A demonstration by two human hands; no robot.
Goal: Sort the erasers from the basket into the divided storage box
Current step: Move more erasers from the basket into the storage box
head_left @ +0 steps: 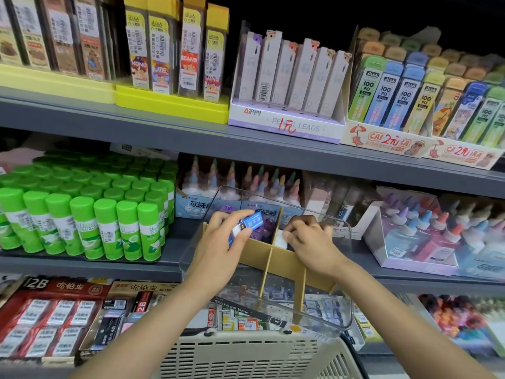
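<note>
A person's left hand [218, 243] grips a blue-and-white rectangular eraser in a paper sleeve [246, 227], thumb and fingers clamped on its sides, at the left rear of a clear plastic storage box with tan cardboard dividers [284, 262] that sits tilted on the edge of a grey shop shelf [153, 265]. The eraser's long axis runs from lower left to upper right, its blue end aimed at the rear left compartment, where purple erasers [263, 228] already lie just beyond the fingertips. The right hand [314, 239] reaches into the neighbouring rear compartment across a divider, its fingers curled down on a white eraser [281, 240]; whether they pinch it or merely press it cannot be told. The left hand is plainly the nearer to the purple compartment, and the coming move appears to turn on swinging the sleeved eraser forward and down past the cardboard wall. Below the box stands a beige slotted plastic basket [246, 354]. A strip on the box front reads "Storage box". Behind, a lilac display tray is printed "PENCIL LEADS" [295, 127] with a handwritten red price; lead tubes to the right show "100 PCS" [385, 90], green glue sticks [82, 212] fill the left of the shelf, and packs below carry "2B" [35, 284].
</note>
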